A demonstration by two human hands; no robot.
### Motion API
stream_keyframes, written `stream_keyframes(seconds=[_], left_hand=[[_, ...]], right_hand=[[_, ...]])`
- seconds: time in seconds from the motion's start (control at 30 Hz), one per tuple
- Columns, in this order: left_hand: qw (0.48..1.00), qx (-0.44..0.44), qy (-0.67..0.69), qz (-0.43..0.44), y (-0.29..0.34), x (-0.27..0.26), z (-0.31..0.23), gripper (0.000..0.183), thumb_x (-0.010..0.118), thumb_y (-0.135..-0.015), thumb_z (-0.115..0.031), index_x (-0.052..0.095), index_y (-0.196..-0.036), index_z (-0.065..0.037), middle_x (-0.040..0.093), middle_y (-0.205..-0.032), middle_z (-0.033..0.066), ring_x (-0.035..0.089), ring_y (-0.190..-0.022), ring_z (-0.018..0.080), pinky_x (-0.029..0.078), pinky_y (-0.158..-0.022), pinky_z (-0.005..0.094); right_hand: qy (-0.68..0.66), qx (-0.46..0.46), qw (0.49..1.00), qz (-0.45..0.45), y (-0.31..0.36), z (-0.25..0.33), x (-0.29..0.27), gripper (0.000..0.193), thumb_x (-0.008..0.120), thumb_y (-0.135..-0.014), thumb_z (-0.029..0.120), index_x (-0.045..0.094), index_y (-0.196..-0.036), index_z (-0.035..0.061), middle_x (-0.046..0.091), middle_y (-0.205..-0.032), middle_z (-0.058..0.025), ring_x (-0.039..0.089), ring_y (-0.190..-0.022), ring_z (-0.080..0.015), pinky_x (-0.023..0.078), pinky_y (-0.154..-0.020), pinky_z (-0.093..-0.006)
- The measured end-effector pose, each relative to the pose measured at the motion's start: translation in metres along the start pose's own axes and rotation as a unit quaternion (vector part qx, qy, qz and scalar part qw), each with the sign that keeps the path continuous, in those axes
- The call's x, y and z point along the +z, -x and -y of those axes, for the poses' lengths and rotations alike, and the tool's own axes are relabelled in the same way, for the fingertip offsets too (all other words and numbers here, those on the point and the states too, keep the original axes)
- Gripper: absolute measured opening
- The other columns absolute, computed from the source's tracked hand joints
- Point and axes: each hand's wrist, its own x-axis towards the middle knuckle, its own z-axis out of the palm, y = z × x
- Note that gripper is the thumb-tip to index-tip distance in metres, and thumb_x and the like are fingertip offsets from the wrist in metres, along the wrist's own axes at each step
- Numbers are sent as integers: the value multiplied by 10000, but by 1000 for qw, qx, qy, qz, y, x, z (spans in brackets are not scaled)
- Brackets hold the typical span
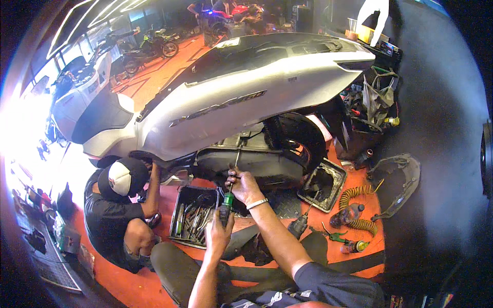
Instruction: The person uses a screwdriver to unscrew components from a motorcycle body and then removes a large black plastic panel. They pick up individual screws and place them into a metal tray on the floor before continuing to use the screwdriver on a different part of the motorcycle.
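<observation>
My left hand [218, 235] is closed round the green and black handle of a long screwdriver [226, 204]. Farther up, the fingers of my right hand [243, 186] wrap its thin shaft. The shaft points up and away toward the underside of a silver scooter [246, 110], near a dark engine casing [241, 161]. Whether the tip touches anything there, I cannot tell. Just left of my hands lies a black tool tray [174, 226] full of hand tools. A power drill [298, 225] with a long bit stands right of my right forearm.
A co-worker in a cap [123, 177] crouches at the left, hands by the scooter. On the right are a square metal pan [336, 197], a coiled orange air hose [367, 227], a plastic bottle [353, 211], a spray can [354, 247] and a loose grey panel [408, 179].
</observation>
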Motion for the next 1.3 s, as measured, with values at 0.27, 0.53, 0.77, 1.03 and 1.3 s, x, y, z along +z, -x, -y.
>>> stream_keyframes(seconds=[0.27, 0.53, 0.77, 1.03, 1.3], left_hand=[[551, -391, 717, 168, -14, -21, -20, 457, 410, -930, -528, 524, -1048, -102, 270, -503, -57, 303, -373, 102, 277, -387, 244], [971, -58, 226, -42, -7, -6, -16, 485, 556, -902, -410, 539, -1138, 13, 563, -629, 55, 540, -488, 181, 433, -465, 348], [663, -350, 626, 216, -13, -23, -17, 468, 453, -936, -472, 562, -1099, -46, 389, -460, -6, 334, -310, 134, 314, -338, 282], [674, -367, 636, 82, -9, -22, -35, 425, 428, -957, -440, 550, -1100, -60, 419, -565, -47, 391, -416, 99, 314, -408, 226], [992, 31, -93, -74, -8, -13, -21, 436, 612, -863, -362, 570, -1107, -3, 628, -693, 193, 592, -545, 367, 477, -544, 414]], right_hand=[[-31, 5, 999, 17, -6, 5, -4, 191, 359, -958, 127, 537, -1022, 94, 438, -667, 26, 378, -539, -105, 341, -558, -264], [-44, 11, 998, 31, -6, 6, -1, 181, 367, -947, 109, 533, -1018, 91, 420, -670, 28, 387, -566, -111, 350, -594, -278], [-36, 25, 998, 32, -4, 5, 0, 176, 384, -955, 151, 528, -1029, 80, 420, -679, 25, 388, -572, -111, 342, -583, -270], [-31, -2, 999, 8, -6, 8, 1, 166, 383, -954, 180, 527, -996, 107, 418, -634, 33, 385, -531, -103, 348, -536, -276], [-9, 4, 1000, 24, -11, 6, -2, 185, 390, -971, 199, 553, -1028, 133, 434, -681, 39, 392, -574, -106, 355, -587, -279]])
